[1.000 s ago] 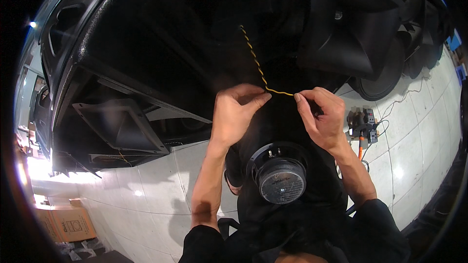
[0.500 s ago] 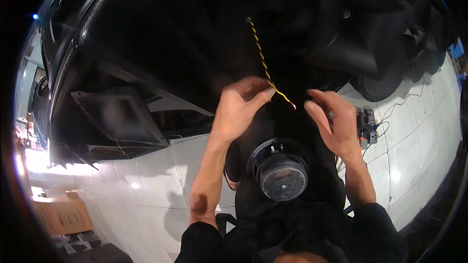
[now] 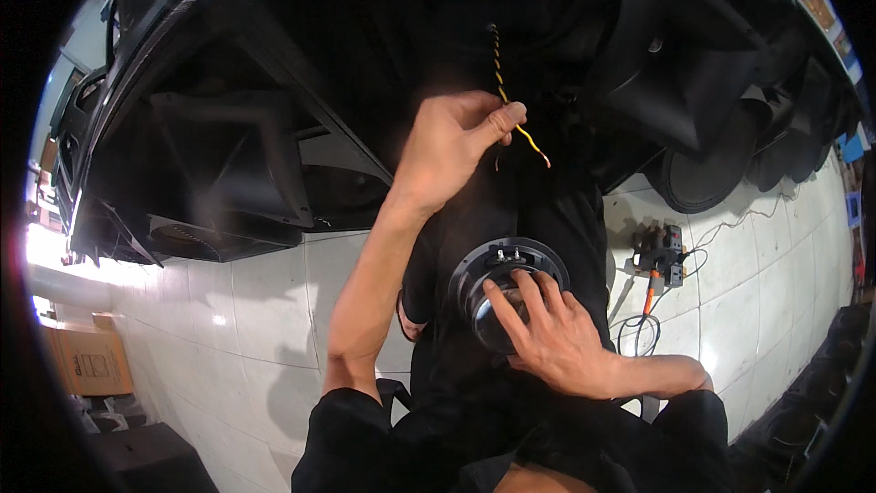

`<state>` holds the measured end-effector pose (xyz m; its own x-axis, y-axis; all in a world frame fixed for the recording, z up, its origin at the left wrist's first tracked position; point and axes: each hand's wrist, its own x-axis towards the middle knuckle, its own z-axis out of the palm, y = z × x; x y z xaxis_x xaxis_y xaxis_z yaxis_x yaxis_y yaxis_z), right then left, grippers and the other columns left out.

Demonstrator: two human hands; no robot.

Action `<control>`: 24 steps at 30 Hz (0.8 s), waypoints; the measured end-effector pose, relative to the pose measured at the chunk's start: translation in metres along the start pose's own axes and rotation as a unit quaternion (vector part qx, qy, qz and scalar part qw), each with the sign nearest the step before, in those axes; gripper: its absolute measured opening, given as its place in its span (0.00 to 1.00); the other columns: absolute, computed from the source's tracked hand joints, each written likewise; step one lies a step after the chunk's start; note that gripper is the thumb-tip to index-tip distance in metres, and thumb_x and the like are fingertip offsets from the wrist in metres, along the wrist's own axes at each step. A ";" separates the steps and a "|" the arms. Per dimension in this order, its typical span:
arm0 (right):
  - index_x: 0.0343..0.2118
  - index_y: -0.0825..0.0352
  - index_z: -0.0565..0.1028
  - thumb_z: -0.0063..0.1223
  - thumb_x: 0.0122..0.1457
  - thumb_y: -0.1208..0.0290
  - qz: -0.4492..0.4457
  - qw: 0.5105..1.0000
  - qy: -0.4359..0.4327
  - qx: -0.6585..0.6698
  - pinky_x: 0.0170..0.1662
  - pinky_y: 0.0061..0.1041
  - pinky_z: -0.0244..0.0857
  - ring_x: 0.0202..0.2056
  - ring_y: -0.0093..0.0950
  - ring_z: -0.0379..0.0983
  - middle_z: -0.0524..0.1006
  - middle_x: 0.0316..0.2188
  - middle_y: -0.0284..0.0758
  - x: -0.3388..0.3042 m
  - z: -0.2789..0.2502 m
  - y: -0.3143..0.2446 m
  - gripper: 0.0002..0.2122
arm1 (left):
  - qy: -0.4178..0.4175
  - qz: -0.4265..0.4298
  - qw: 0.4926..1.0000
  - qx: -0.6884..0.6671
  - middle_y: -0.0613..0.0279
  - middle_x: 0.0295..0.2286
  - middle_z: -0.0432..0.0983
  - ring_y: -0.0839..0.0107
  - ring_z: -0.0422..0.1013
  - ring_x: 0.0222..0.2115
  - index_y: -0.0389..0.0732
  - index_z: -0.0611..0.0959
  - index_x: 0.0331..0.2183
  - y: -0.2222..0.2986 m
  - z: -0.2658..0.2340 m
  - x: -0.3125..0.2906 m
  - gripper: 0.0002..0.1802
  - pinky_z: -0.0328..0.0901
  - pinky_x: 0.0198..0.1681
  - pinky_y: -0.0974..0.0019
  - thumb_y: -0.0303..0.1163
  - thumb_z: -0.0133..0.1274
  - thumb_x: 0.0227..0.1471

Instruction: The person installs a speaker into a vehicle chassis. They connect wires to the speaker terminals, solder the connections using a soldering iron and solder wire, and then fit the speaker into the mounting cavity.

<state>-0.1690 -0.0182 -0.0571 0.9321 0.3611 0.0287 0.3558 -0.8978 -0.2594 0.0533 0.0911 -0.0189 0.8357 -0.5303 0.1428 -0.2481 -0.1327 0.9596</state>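
Note:
My left hand point(image 3: 461, 141) pinches a twisted yellow-and-black wire point(image 3: 500, 73) between thumb and fingers. The wire comes out of the dark speaker cabinet point(image 3: 365, 46) ahead. Past my fingertips its yellow strand ends in a bare tip, while a dark strand hangs lower beside it. On my lap rests a round black speaker driver point(image 3: 488, 333), magnet side up, with small metal terminals point(image 3: 504, 256) at its far rim. My right hand point(image 3: 558, 340) curls over the driver's magnet from the right, fingers spread across it, the thumb mostly hidden.
Black horn-shaped parts point(image 3: 675, 82) lie at the far right. On the tiled floor point(image 3: 255, 310), to the right, are a black socket block point(image 3: 669, 256) and an orange-handled corded tool point(image 3: 651, 292). A cardboard box point(image 3: 89, 361) stands at the left.
My right hand has come down from near the wire's end onto the speaker driver. My left hand keeps its pinch on the wire, slightly farther up in view.

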 end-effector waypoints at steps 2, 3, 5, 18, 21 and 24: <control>0.64 0.62 0.62 0.75 0.36 0.62 0.002 0.998 -0.014 0.066 0.48 0.44 0.71 0.54 0.51 0.65 0.64 0.55 0.53 0.004 -0.009 0.005 0.48 | 0.001 0.015 0.999 -0.030 0.62 0.24 0.80 0.79 0.72 0.26 0.33 0.87 0.34 -0.002 -0.008 0.001 0.18 0.66 0.36 0.73 0.41 0.62 0.56; 0.62 0.62 0.64 0.75 0.35 0.64 0.010 0.996 -0.009 0.086 0.49 0.45 0.70 0.53 0.51 0.66 0.65 0.53 0.52 0.004 -0.012 0.006 0.46 | -0.002 0.022 0.999 -0.039 0.64 0.23 0.79 0.79 0.72 0.26 0.34 0.87 0.34 0.000 -0.010 0.001 0.18 0.66 0.35 0.74 0.42 0.61 0.57; 0.61 0.66 0.64 0.73 0.36 0.65 0.004 0.998 0.047 0.048 0.47 0.42 0.71 0.53 0.50 0.66 0.65 0.53 0.54 0.005 -0.023 0.006 0.45 | -0.007 0.002 0.990 -0.139 0.66 0.23 0.78 0.79 0.71 0.25 0.35 0.86 0.33 0.006 -0.012 0.002 0.17 0.68 0.36 0.73 0.42 0.60 0.58; 0.62 0.60 0.66 0.65 0.37 0.77 0.014 0.917 0.374 -0.138 0.52 0.41 0.68 0.54 0.51 0.65 0.64 0.53 0.52 0.090 -0.012 0.049 0.41 | 0.035 0.031 0.984 -0.169 0.68 0.24 0.76 0.78 0.70 0.27 0.37 0.84 0.30 0.044 -0.021 0.032 0.23 0.64 0.39 0.70 0.50 0.64 0.53; 0.62 0.58 0.67 0.63 0.41 0.78 -0.004 0.909 0.384 -0.163 0.51 0.41 0.69 0.53 0.49 0.65 0.64 0.52 0.52 0.098 -0.006 0.052 0.39 | 0.037 0.030 0.987 -0.151 0.67 0.24 0.77 0.79 0.68 0.28 0.36 0.86 0.29 0.050 -0.019 0.034 0.25 0.61 0.42 0.69 0.53 0.66 0.50; 0.62 0.57 0.67 0.64 0.41 0.77 -0.011 0.907 0.379 -0.183 0.53 0.41 0.67 0.55 0.48 0.64 0.63 0.53 0.51 0.103 0.002 0.056 0.39 | 0.032 0.029 0.991 -0.125 0.66 0.24 0.77 0.78 0.69 0.29 0.36 0.86 0.30 0.049 -0.023 0.035 0.26 0.62 0.42 0.69 0.53 0.67 0.49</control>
<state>-0.0533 -0.0310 -0.0708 0.6546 0.2278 0.7208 0.2450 -0.9660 0.0828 0.0816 0.0851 0.0388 0.8548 -0.4762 0.2063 -0.1733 0.1127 0.9784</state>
